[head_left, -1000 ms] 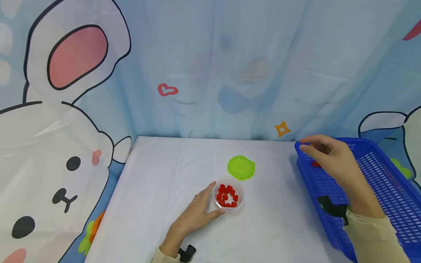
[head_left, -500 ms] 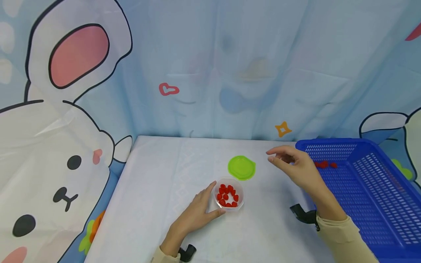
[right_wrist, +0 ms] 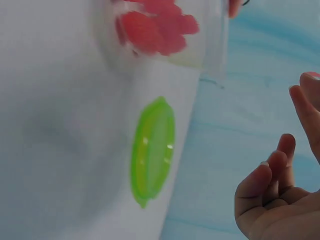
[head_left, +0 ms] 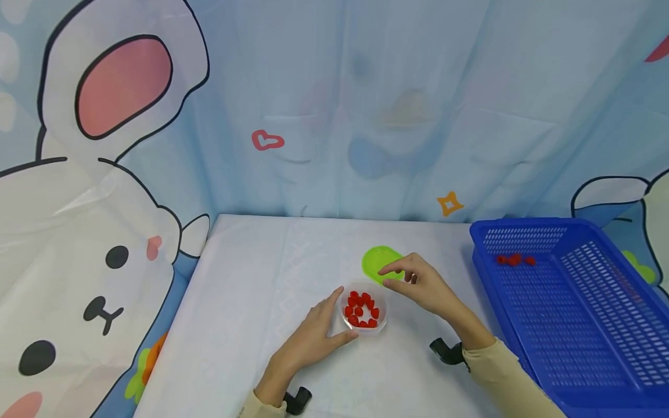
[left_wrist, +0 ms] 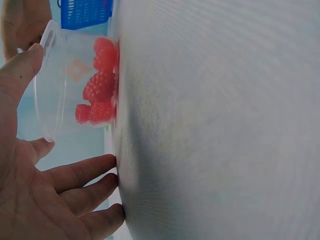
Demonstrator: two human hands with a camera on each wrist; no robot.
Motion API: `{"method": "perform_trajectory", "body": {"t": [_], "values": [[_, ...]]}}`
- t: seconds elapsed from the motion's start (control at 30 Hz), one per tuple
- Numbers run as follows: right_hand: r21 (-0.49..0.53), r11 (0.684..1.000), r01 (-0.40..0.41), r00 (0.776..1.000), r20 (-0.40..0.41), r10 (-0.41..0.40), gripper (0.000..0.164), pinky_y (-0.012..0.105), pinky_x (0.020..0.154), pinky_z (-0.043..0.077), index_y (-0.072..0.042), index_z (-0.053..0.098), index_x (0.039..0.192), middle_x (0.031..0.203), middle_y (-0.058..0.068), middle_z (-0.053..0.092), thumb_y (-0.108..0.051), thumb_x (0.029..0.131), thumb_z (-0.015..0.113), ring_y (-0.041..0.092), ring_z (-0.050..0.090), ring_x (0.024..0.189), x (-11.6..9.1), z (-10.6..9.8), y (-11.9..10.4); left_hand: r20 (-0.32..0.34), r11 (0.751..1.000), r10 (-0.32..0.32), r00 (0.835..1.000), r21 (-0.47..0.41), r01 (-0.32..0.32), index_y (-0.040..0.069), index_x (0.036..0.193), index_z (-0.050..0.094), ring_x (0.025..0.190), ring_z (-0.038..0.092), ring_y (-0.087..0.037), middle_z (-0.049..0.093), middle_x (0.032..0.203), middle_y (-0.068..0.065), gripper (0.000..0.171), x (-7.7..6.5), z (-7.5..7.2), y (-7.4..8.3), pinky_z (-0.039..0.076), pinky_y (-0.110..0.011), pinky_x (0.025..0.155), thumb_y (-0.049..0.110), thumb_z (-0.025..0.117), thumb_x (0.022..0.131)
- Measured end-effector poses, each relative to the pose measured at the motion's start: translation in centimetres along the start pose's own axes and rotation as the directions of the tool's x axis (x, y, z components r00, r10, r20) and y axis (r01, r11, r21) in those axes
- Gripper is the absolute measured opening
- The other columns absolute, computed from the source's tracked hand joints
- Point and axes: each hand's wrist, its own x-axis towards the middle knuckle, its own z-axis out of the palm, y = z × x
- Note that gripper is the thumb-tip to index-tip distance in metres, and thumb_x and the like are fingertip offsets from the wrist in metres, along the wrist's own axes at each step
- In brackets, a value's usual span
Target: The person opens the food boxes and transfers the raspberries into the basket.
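A clear round plastic cup [head_left: 382,299] stands on the white table, holding several red raspberries [left_wrist: 100,86]. My left hand [head_left: 316,331] holds this cup at its rim between thumb and index finger; the other fingers rest on the tabletop in the left wrist view. Beyond the cup lies a green lid [head_left: 374,264], flat on the cloth. My right hand [head_left: 424,287] hovers just right of the cup and partly covers the lid in the head view. Its thumb and index finger are apart with nothing between them, and the other fingers curl loosely.
On the right stands a blue mesh basket [head_left: 585,354], with several raspberries [head_left: 514,259] near its far left corner. Behind the table's far edge hangs a blue printed curtain [head_left: 334,116].
My right hand has moved left from over the basket's far left corner to beside the cup and lid. The left hand and the cup have stayed in place.
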Motion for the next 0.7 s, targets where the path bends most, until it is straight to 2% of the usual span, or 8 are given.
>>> {"method": "perform_trajectory", "body": {"t": [0.13,0.37,0.57,0.7], "values": [[0.049,0.998,-0.045,0.998,0.04,0.043,0.018,0.033,0.067,0.04,-0.014,0.078,0.106,0.1,0.013,0.054,-0.02,0.089,0.078,0.027,0.043,0.086,0.5,1.6,1.4,-0.001,1.0,0.001,1.0,-0.004,-0.001,0.03,0.161,0.017,0.142,0.035,-0.033,0.035,0.157,-0.007,0.094,0.0,0.0,0.0,0.038,-0.059,0.106,0.061,0.068,0.087],[0.082,0.994,-0.075,0.989,0.132,0.064,0.013,0.034,0.07,0.04,-0.016,0.08,0.1,0.1,0.012,0.054,-0.016,0.087,0.079,0.032,0.041,0.096,0.6,3.9,3.0,0.002,1.0,0.015,1.0,0.003,-0.015,0.031,0.161,0.016,0.142,0.034,-0.033,0.034,0.157,-0.008,0.094,0.0,0.0,0.0,0.037,-0.058,0.108,0.061,0.067,0.088],[0.048,0.997,-0.064,0.982,0.178,0.055,0.012,0.036,0.073,0.041,-0.016,0.081,0.095,0.099,0.007,0.053,-0.011,0.083,0.081,0.026,0.04,0.099,0.9,5.4,3.0,-0.002,1.0,0.028,1.0,0.013,-0.028,0.03,0.161,0.015,0.142,0.034,-0.033,0.034,0.157,-0.009,0.094,0.0,-0.1,-0.1,0.036,-0.057,0.108,0.063,0.066,0.088],[-0.001,0.999,-0.037,0.975,0.221,0.037,0.014,0.038,0.076,0.042,-0.016,0.081,0.092,0.1,0.001,0.057,-0.008,0.082,0.082,0.026,0.038,0.104,1.3,5.8,2.7,0.0,1.0,0.028,1.0,0.015,-0.028,0.031,0.161,0.014,0.142,0.034,-0.033,0.034,0.157,-0.01,0.094,0.0,0.0,-0.2,0.036,-0.057,0.108,0.064,0.065,0.088]]}}
